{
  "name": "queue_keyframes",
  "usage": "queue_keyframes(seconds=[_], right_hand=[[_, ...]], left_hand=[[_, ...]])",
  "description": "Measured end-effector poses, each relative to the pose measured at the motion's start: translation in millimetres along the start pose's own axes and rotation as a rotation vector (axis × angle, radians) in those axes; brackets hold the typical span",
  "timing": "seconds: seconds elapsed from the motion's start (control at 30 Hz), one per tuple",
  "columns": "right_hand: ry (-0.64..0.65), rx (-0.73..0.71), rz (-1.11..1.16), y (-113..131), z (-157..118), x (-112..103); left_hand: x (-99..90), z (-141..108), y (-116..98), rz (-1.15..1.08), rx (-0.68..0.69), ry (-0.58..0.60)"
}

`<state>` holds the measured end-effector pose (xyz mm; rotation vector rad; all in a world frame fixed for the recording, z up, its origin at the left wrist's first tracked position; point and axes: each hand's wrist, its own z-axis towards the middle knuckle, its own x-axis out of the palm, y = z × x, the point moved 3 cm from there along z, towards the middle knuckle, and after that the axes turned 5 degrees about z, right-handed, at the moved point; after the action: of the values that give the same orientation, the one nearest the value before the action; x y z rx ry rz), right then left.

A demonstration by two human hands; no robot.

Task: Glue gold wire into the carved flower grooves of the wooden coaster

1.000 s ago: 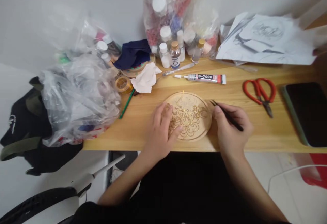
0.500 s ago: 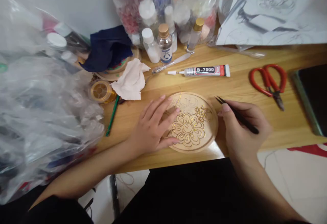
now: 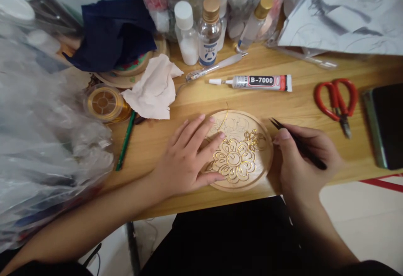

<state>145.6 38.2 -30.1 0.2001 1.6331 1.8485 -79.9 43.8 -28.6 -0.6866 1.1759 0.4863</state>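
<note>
A round wooden plate (image 3: 267,165) lies near the table's front edge, with a gold wire flower (image 3: 234,159) on its face and fine drawn lines above. My left hand (image 3: 189,156) lies over the plate's left side, fingers spread. Near its fingertips a loose gold wire (image 3: 225,118) rises past the plate's upper rim. Black tweezers (image 3: 304,147) are held in my right hand (image 3: 304,158), at the plate's right edge. Their two tips are apart and point up and left, just off the rim.
Behind the plate lie a glue tube (image 3: 262,82), a pen (image 3: 217,66) and bottles (image 3: 209,32). Red-handled pliers (image 3: 337,102) and a dark phone-like object (image 3: 385,125) are at right. A wire spool (image 3: 105,103), green pencil (image 3: 126,141), pale cloth (image 3: 154,89) and plastic bags (image 3: 47,141) stand left.
The view has shifted and come a little closer to the table. Both hands keep nearly the same places beside the plate, and the tweezers are still in my right hand.
</note>
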Motion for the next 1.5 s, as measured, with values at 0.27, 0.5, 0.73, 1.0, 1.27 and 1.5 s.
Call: queue_keyframes(seconds=[0.27, 0.5, 0.73, 1.0, 1.27, 1.5], right_hand=[[0.000, -0.006, -0.015, -2.6, -0.6, -0.4], [0.027, -0.075, 0.057, 7.8, 1.0, -3.3], [0.839, -0.488, -0.022, 48.1, 26.2, 24.0], [1.099, -0.462, -0.020, 49.1, 46.7, 51.5], [1.129, -0.373, -0.017, 47.5, 48.5, 55.9], [1.106, -0.449, -0.028, 42.9, 46.3, 57.2]], left_hand=[[-1.1, 1.0, -0.1, 0.001, 0.015, 0.000], [-1.7, 1.5, 0.0, -0.059, -0.008, 0.023], [-2.0, 1.9, -1.1, -0.049, -0.018, 0.034], [0.9, 1.0, -0.3, -0.086, -0.045, 0.002], [0.0, 1.1, 0.1, -0.104, -0.065, 0.023], [1.2, 0.7, -0.6, -0.117, -0.079, 0.015]])
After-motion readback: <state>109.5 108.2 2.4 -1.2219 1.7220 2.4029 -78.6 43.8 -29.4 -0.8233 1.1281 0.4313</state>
